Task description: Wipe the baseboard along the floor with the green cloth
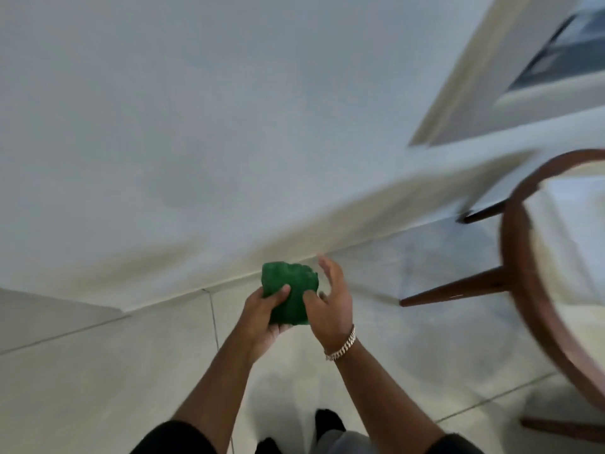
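Observation:
A bunched green cloth (290, 291) is held up in front of me, above the tiled floor. My left hand (265, 317) grips it from below, thumb pressed on its front. My right hand (330, 303), with a chain bracelet on the wrist, touches the cloth's right edge with its thumb while the fingers are spread apart. The pale baseboard (229, 257) runs diagonally along the foot of the white wall, just beyond the cloth. The frame is motion-blurred.
A round wooden table (523, 290) with dark legs stands at the right, close to the wall. A window frame (491, 77) sits at the upper right. Grey floor tiles (131, 371) lie below, and my dark shoes (327, 421) show at the bottom.

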### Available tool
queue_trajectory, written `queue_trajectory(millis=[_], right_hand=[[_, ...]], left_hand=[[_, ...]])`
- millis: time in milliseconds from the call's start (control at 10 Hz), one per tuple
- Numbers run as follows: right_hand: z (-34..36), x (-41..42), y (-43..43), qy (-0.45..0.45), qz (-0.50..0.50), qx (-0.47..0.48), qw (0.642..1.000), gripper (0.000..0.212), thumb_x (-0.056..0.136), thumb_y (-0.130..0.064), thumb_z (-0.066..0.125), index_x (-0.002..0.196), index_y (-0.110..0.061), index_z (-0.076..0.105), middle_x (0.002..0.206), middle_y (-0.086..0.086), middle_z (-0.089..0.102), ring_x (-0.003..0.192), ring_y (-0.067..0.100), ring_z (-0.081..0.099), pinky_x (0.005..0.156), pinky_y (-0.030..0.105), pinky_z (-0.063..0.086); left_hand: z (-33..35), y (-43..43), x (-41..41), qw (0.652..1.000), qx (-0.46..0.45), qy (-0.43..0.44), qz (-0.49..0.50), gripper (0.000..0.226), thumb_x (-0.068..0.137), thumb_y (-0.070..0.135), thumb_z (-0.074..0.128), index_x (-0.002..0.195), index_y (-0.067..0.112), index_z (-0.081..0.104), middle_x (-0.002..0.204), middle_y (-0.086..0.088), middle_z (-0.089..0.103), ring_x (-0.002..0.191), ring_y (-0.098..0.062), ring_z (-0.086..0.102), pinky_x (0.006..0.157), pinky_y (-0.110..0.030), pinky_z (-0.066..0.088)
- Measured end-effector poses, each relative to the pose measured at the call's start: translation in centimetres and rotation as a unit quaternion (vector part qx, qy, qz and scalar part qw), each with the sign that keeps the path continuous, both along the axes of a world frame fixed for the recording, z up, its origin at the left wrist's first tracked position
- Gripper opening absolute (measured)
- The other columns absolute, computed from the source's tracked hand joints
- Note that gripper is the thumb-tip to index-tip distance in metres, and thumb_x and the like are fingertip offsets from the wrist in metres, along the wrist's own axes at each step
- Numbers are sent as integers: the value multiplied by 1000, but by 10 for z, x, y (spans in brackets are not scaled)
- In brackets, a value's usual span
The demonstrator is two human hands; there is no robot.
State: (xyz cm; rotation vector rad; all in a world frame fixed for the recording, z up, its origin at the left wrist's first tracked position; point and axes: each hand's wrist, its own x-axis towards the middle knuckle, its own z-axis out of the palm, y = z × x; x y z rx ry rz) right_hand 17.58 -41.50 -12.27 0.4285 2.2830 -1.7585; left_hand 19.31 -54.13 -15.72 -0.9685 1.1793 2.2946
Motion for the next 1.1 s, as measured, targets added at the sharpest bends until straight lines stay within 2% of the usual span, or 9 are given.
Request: queue_trajectory(millis=[100, 200, 400, 600, 700, 800, 900, 1000, 1100], right_hand=[[99, 6, 57, -99, -65, -77, 990, 64, 80, 2, 69, 138, -6, 43, 131, 10, 57, 119, 25, 57, 98, 42, 53], [173, 11, 118, -124, -79, -179, 973, 44, 78, 9, 71, 121, 5, 59, 101, 16, 75, 91, 30, 73, 78, 39, 62], [228, 3, 252, -53, -173, -43, 983, 39, 71, 13, 76, 108, 3, 68, 99, 22, 75, 91, 33, 73, 86, 48, 60], [192, -45, 434, -20, -169, 64, 983, 32, 76, 6, 73, 101, -13, 76, 96, 7, 78, 91, 22, 74, 87, 42, 61], [160, -80, 505, -27, -156, 133, 978, 33, 76, 2, 74, 105, -14, 76, 97, 3, 78, 91, 16, 72, 89, 38, 60], [127, -111, 555, -30, -143, 171, 974, 35, 77, 0, 72, 107, -17, 75, 100, 3, 78, 86, 9, 66, 83, 24, 55], [99, -127, 586, -64, -117, 161, 978, 41, 83, 2, 66, 120, -16, 68, 111, 6, 75, 88, 6, 61, 79, 11, 49], [99, -135, 600, -103, -113, 108, 982, 48, 88, 5, 61, 134, -9, 56, 125, 14, 68, 98, 15, 65, 85, 15, 51], [141, -136, 605, -31, -115, 136, 984, 41, 87, 1, 67, 126, -6, 61, 125, 11, 68, 110, 25, 67, 94, 33, 55]], left_hand=[[104, 32, 3, 997, 42, 33, -49, 51, 83, 15, 70, 131, -1, 59, 127, -25, 68, 114, -42, 67, 81, -48, 61], [175, 76, -3, 991, 26, 58, -116, 48, 82, 18, 73, 126, 2, 62, 123, -22, 70, 112, -39, 69, 80, -47, 61], [232, 216, -40, 949, -200, 110, -218, 23, 77, 17, 82, 98, 10, 74, 90, -8, 81, 79, -19, 78, 63, -33, 62], [205, 392, -85, 957, -144, 88, -236, 14, 86, 2, 71, 97, 11, 70, 84, -4, 81, 77, -19, 78, 61, -33, 62], [174, 469, -107, 962, -159, 58, -214, 17, 87, -2, 68, 96, 13, 69, 95, -8, 78, 89, -24, 75, 68, -35, 63], [147, 527, -127, 963, -174, 34, -204, 21, 89, 0, 67, 93, 20, 66, 104, -8, 74, 98, -25, 71, 78, -37, 62], [132, 554, -136, 953, -163, 12, -255, 24, 89, 10, 68, 111, 20, 63, 110, -1, 70, 101, -19, 68, 84, -35, 61], [140, 556, -151, 922, -228, 17, -314, 53, 89, 21, 68, 138, 17, 50, 118, 5, 62, 113, -19, 62, 97, -40, 55], [181, 542, -167, 867, -369, 71, -326, 59, 89, 26, 67, 144, 18, 46, 136, -3, 57, 124, -23, 57, 104, -38, 48]])
